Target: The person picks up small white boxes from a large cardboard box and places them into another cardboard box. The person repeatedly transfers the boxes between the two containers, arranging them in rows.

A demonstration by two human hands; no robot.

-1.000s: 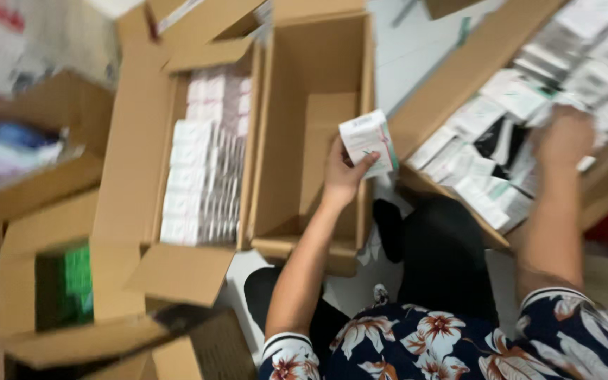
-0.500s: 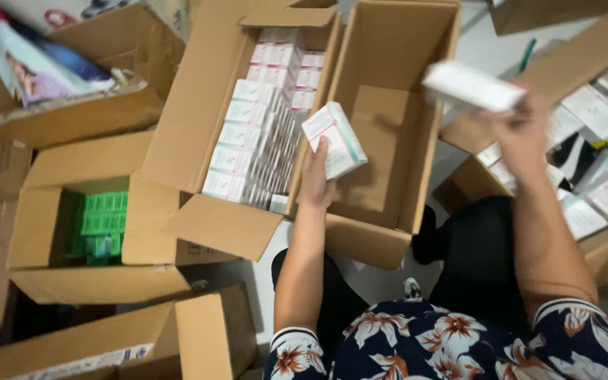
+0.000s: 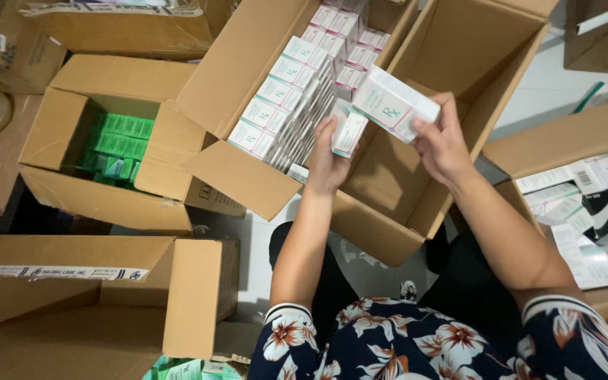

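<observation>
Here the left hand (image 3: 327,158) has its fingers wrapped around a small white carton (image 3: 350,130) at the near rim of the packed cardboard box (image 3: 248,63), while at two o'clock from it the right hand (image 3: 441,144) pinches a second white carton (image 3: 394,104) by its end above the empty cardboard box (image 3: 487,63). Both cartons look light, stiff-walled but crushable, so a light grip across the broad faces should hold them best.

A carton of green packs (image 3: 117,144) sits open at left. Below it lies a large closed brown carton (image 3: 100,302). At right, another carton (image 3: 585,204) holds white packs lying loose. White floor tiles (image 3: 550,88) show between the cartons.
</observation>
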